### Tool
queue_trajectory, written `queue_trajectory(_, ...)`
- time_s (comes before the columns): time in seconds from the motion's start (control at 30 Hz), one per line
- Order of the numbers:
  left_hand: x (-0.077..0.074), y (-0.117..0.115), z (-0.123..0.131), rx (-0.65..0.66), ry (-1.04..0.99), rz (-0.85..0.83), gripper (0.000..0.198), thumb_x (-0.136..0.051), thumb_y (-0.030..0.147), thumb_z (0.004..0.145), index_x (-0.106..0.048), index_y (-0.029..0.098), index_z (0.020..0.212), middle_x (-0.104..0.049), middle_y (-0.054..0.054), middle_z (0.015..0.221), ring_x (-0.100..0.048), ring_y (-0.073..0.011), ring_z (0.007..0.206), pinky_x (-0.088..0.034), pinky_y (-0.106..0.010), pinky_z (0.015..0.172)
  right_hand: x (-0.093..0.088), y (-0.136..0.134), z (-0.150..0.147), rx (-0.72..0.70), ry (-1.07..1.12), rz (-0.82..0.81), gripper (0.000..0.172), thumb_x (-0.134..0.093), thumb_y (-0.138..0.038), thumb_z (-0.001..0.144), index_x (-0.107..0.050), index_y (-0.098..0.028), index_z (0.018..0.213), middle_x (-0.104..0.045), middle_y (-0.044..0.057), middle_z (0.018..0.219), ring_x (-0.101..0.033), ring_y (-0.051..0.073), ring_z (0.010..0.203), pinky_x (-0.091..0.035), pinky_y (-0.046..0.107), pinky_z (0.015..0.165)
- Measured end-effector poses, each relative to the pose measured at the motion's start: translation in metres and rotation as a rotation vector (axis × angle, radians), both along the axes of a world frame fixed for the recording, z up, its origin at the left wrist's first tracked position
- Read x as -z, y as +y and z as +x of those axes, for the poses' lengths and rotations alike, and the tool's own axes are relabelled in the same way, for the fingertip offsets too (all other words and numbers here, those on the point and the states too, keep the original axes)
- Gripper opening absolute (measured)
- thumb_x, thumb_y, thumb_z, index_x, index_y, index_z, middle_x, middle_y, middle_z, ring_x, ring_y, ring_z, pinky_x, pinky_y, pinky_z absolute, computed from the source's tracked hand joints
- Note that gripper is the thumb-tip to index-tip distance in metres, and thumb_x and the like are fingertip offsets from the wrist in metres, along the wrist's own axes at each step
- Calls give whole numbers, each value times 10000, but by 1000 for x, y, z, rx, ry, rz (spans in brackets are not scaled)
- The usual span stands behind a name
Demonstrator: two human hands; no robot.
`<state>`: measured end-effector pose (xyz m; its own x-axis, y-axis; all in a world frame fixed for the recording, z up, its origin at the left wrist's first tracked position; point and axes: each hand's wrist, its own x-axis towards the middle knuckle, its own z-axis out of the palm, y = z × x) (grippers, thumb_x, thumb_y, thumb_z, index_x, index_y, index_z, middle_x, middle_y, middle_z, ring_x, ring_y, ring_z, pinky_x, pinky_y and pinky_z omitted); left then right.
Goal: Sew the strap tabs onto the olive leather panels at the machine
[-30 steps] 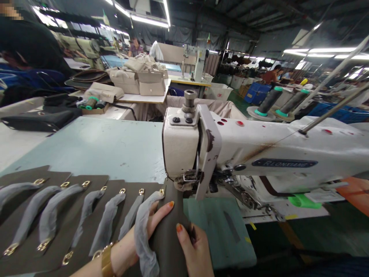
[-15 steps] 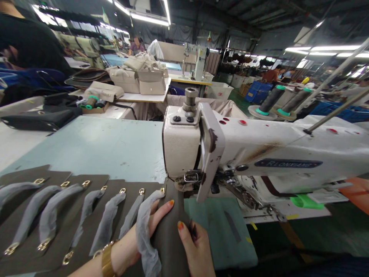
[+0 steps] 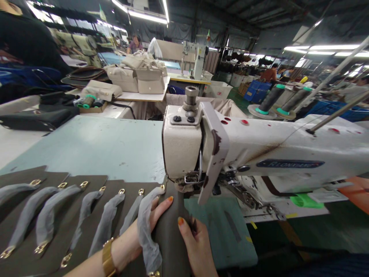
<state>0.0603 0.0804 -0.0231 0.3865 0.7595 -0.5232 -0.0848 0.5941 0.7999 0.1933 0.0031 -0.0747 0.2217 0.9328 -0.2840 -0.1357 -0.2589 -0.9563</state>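
Note:
A dark grey leather panel (image 3: 170,234) lies under the needle end of a white sewing machine (image 3: 181,142). My left hand (image 3: 154,215) rests flat on it, fingers stretched forward, and passes under a handle (image 3: 145,227) wrapped in whitish film. Gold buckles hold this handle to the leather. At the panel's right edge my right hand (image 3: 197,246) is closed, thumb on top and the other fingers curled beneath. Something dark and pointed shows beside its fingers; I cannot make out what it is. The needle itself is hidden behind the machine's guard (image 3: 215,154).
Several similar panels with film-wrapped handles (image 3: 105,223) overlap to the left on the pale blue table (image 3: 115,146). Behind stand beige bags (image 3: 151,80), a box of thread spools (image 3: 89,104) and a dark bag (image 3: 37,115). Thread cones (image 3: 271,100) stand behind the machine. Co-workers sit farther back.
My hands and the panel stay almost in place under the machine. A metal rod now shows behind the guard. The handle's lower gold buckle has come into view as the camera shifted slightly.

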Motion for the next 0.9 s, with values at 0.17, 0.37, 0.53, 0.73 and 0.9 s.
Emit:
queue_trajectory(0.17, -4, 1, 2, -9, -3, 0, 396, -632, 453, 812, -648, 198, 1114, -726, -48, 1093, -645, -273, 1066, -518, -313, 911, -1, 2, 1, 1, -3, -27, 460, -585, -555, 819, -630, -101, 760, -597, 51, 694, -534, 160, 655, -459, 225, 589)
queue_trajectory(0.37, -10, 8, 6, 14, -64, 52, 423, -602, 467, 824, -634, 209, 1158, -718, -43, 1110, -648, -299, 1052, -521, -340, 904, -10, 14, 4, 9, 39, -51, 448, -602, -555, 802, -616, -110, 756, -586, 38, 676, -529, 155, 634, -454, 225, 575)
queue_trajectory(0.53, -4, 20, 7, 10, -134, 39, 512, -636, 465, 808, -572, 209, 1246, -704, -81, 1137, -657, -315, 1028, -543, -383, 866, -11, 26, 4, 17, 96, -32, 459, -623, -560, 777, -625, -102, 751, -585, 37, 666, -525, 146, 609, -452, 224, 564)
queue_trajectory(0.73, 3, 32, 9, -15, -166, 130, 549, -664, 421, 802, -540, 151, 1264, -621, -136, 1266, -594, -324, 1138, -447, -462, 1011, -16, 38, 6, 32, 70, -3, 430, -630, -540, 789, -675, -113, 761, -631, 50, 715, -564, 168, 677, -465, 229, 602)
queue_trajectory(0.9, -1, 41, 11, -11, -185, 174, 537, -694, 399, 776, -567, 161, 1241, -622, -109, 1273, -583, -305, 1154, -419, -432, 1044, -23, 48, 7, 45, 62, -1, 404, -644, -522, 788, -731, -139, 882, -695, 70, 837, -621, 228, 854, -486, 246, 679)
